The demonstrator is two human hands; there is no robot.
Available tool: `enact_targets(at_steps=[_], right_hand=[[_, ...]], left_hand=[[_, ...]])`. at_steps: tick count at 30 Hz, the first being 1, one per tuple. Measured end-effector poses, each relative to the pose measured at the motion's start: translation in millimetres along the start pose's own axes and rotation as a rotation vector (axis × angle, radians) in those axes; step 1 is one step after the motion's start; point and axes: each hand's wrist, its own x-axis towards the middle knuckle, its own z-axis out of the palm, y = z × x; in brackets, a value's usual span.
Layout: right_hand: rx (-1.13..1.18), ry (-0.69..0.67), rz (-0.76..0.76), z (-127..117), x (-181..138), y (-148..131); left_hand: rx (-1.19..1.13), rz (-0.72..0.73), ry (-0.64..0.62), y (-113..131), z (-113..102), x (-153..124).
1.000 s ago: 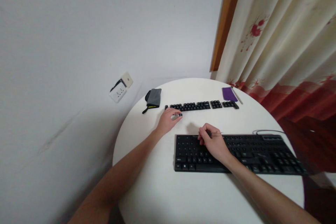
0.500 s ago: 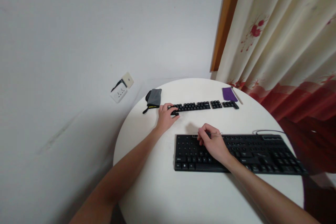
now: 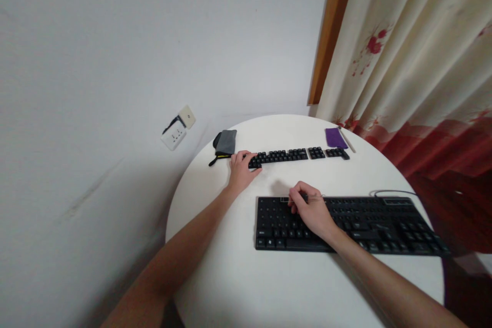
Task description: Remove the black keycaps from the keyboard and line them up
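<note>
The left hand (image 3: 241,170) has slid onto the left end of the row of loose black plastic keycaps (image 3: 286,155), fingers curled; whether it holds anything I cannot tell. The right hand (image 3: 313,211) stays pinched on a thin wire tool (image 3: 285,199) atop the black keyboard (image 3: 384,225) beneath it.

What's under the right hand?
The right hand rests on the black keyboard, left of centre, pinching what looks like a thin wire tool. The keys beneath it are hidden.
</note>
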Motion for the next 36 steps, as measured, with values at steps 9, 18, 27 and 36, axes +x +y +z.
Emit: enact_targets(at_steps=[9,18,27,36], right_hand=[[-0.006,-0.015,0.005,0,0,-3],[-0.01,-0.012,-0.005,0,-1,1],[-0.008,-0.016,0.008,2,-2,1],[-0.015,0.101,-0.024,-16,5,-12]], left_hand=[[0.008,-0.029,-0.001,1,-1,-1],[0.016,-0.044,-0.001,3,-1,0],[0.018,-0.06,-0.005,1,1,0],[-0.24,0.141,-0.179,32,-23,-15]])
